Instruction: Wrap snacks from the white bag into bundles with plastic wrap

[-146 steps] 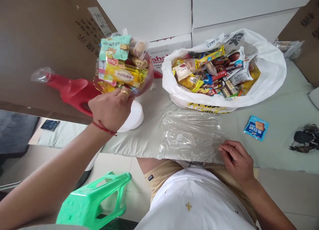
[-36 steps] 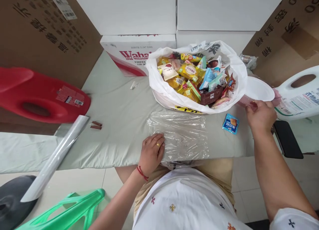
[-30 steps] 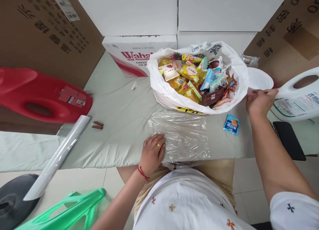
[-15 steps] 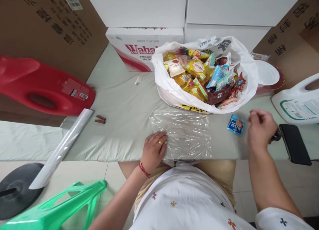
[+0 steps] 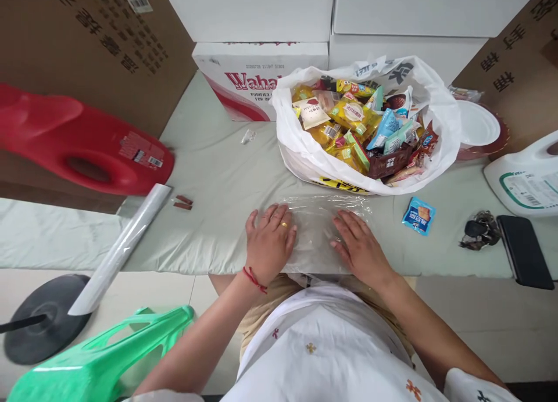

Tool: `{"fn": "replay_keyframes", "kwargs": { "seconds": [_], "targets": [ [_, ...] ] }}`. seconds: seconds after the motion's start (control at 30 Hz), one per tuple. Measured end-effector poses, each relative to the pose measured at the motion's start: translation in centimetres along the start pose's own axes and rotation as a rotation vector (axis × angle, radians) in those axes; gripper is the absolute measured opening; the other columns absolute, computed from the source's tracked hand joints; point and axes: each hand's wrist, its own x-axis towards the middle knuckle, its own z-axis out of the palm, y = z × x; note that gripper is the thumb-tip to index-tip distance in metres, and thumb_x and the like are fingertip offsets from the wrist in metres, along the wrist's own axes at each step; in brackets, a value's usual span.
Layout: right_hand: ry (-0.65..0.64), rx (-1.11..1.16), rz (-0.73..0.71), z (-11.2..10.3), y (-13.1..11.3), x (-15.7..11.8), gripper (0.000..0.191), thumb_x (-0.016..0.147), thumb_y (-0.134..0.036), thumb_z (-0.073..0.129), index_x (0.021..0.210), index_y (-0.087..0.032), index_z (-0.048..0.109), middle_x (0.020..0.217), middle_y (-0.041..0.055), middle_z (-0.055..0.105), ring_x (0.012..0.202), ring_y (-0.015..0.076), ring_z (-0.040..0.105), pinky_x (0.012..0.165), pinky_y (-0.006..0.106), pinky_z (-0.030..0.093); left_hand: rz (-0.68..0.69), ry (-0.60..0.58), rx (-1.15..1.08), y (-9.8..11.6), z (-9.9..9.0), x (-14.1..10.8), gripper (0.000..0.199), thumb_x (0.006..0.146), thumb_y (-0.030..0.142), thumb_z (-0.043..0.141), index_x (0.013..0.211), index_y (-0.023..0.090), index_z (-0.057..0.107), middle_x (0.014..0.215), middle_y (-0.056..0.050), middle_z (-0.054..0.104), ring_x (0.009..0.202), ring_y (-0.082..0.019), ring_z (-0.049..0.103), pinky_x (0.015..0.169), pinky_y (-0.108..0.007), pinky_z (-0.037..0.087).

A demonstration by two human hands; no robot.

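Note:
A sheet of clear plastic film [image 5: 314, 239] lies at the front edge of the cloth-covered table [image 5: 209, 216]. My left hand [image 5: 271, 239] rests flat on its left side, fingers apart, a ring on one finger. On its right side lies my right hand [image 5: 360, 245], palm down with the fingers spread. Behind the film stands a white plastic bag [image 5: 300, 152], open at the top and full of wrapped snacks [image 5: 353, 111]. To the right of my right hand is a small blue packet [image 5: 418, 216].
At the left are a red jug [image 5: 87, 140], a film roll [image 5: 120, 251], brown pieces [image 5: 183, 203] and a green stool [image 5: 104, 355]. A crumpled dark item [image 5: 479, 230], a phone [image 5: 525, 252] and a white jug [image 5: 527, 178] are at the right. Boxes [image 5: 261, 79] stand behind.
My right hand has moved left from beside the blue packet onto the film, and its fingers have spread. My left hand still lies on the film, its fingers now further apart.

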Motion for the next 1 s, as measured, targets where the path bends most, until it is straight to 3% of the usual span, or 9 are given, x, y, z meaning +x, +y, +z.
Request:
{"fn": "replay_keyframes", "kwargs": {
  "seconds": [0.1, 0.23, 0.4, 0.53, 0.6, 0.7, 0.83, 0.93, 1.0],
  "targets": [
    [-0.046, -0.111, 0.091, 1.1, 2.2, 0.6, 0.055, 0.111, -0.040, 0.045, 0.157, -0.013, 0.055, 0.168, 0.0184, 0.047, 0.158, 0.0389, 0.039, 0.128, 0.065, 0.037, 0.010, -0.213, 0.039, -1.6, 0.7, -1.0, 0.054, 0.109, 0.047, 0.046, 0.158, 0.025, 0.054, 0.169, -0.017, 0.046, 0.155, -0.039, 0.046, 0.126, -0.078, 0.010],
    [-0.008, -0.133, 0.165, 0.6, 4.3, 1.0, 0.058, 0.112, -0.042, 0.038, 0.153, -0.006, 0.058, 0.163, 0.0239, 0.051, 0.154, 0.0403, 0.043, 0.124, 0.065, 0.041, -0.016, -0.311, 0.083, -3.5, 1.3, -3.8, 0.072, 0.107, 0.061, 0.041, 0.169, 0.025, 0.037, 0.177, -0.019, 0.029, 0.159, -0.042, 0.039, 0.125, -0.082, 0.002],
    [0.083, -0.063, -0.009, -5.6, 0.5, 2.5, 0.036, 0.109, -0.036, 0.052, 0.131, -0.017, 0.073, 0.128, 0.0151, 0.076, 0.119, 0.0305, 0.070, 0.103, 0.049, 0.060, -0.027, -0.290, 0.082, -3.8, 1.5, -5.1, 0.082, 0.104, 0.067, 0.044, 0.171, 0.023, 0.033, 0.176, -0.020, 0.030, 0.160, -0.043, 0.037, 0.127, -0.079, -0.001],
    [-0.085, 0.061, -0.317, -10.0, -2.5, 5.6, 0.029, 0.107, -0.020, 0.053, 0.129, -0.023, 0.073, 0.122, 0.0071, 0.078, 0.110, 0.0214, 0.074, 0.095, 0.037, 0.062, -0.061, -0.195, 0.036, -3.9, 1.9, -5.5, 0.084, 0.104, 0.062, 0.048, 0.172, 0.017, 0.029, 0.175, -0.022, 0.033, 0.162, -0.041, 0.035, 0.131, -0.073, 0.007],
    [-0.281, 0.062, -0.428, -9.0, -2.5, 7.6, 0.032, 0.105, -0.015, 0.054, 0.129, -0.022, 0.074, 0.127, 0.0078, 0.077, 0.113, 0.0221, 0.075, 0.096, 0.037, 0.063, -0.051, -0.135, 0.010, -4.0, 2.1, -5.9, 0.079, 0.104, 0.057, 0.051, 0.170, 0.017, 0.033, 0.174, -0.023, 0.035, 0.161, -0.040, 0.037, 0.131, -0.069, 0.013],
    [-0.520, -0.028, -0.477, -3.9, -0.8, 10.2, 0.031, 0.099, -0.011, 0.060, 0.121, -0.019, 0.079, 0.133, 0.0112, 0.076, 0.118, 0.0273, 0.074, 0.099, 0.043, 0.064, -0.032, -0.038, -0.047, -3.7, 2.4, -6.7, 0.063, 0.105, 0.048, 0.055, 0.160, 0.019, 0.046, 0.169, -0.023, 0.044, 0.156, -0.038, 0.045, 0.129, -0.066, 0.024],
    [-0.389, 0.000, -0.440, 2.9, 1.6, 11.0, 0.037, 0.105, -0.020, 0.055, 0.137, -0.016, 0.074, 0.154, 0.0159, 0.063, 0.145, 0.0303, 0.059, 0.121, 0.052, 0.051, -0.081, 0.156, -0.198, -1.9, 2.4, -7.4, 0.036, 0.106, 0.038, 0.055, 0.133, 0.017, 0.065, 0.139, -0.021, 0.068, 0.130, -0.033, 0.063, 0.109, -0.052, 0.051],
    [-0.249, 0.077, -0.413, 4.8, 2.4, 10.6, 0.041, 0.110, -0.026, 0.047, 0.142, -0.018, 0.070, 0.157, 0.0145, 0.061, 0.150, 0.0284, 0.054, 0.126, 0.054, 0.045, -0.055, 0.146, -0.313, 0.7, 2.1, -7.2, 0.028, 0.108, 0.038, 0.052, 0.114, 0.017, 0.069, 0.105, -0.013, 0.074, 0.098, -0.025, 0.067, 0.086, -0.040, 0.056],
    [-0.213, 0.092, -0.387, 5.1, 2.6, 10.5, 0.041, 0.110, -0.028, 0.046, 0.143, -0.020, 0.070, 0.158, 0.0133, 0.061, 0.151, 0.0279, 0.052, 0.127, 0.055, 0.044, -0.025, 0.131, -0.308, 2.3, 1.9, -6.7, 0.034, 0.108, 0.045, 0.051, 0.115, 0.017, 0.069, 0.103, -0.013, 0.073, 0.094, -0.026, 0.066, 0.083, -0.041, 0.055]
  ]
}}
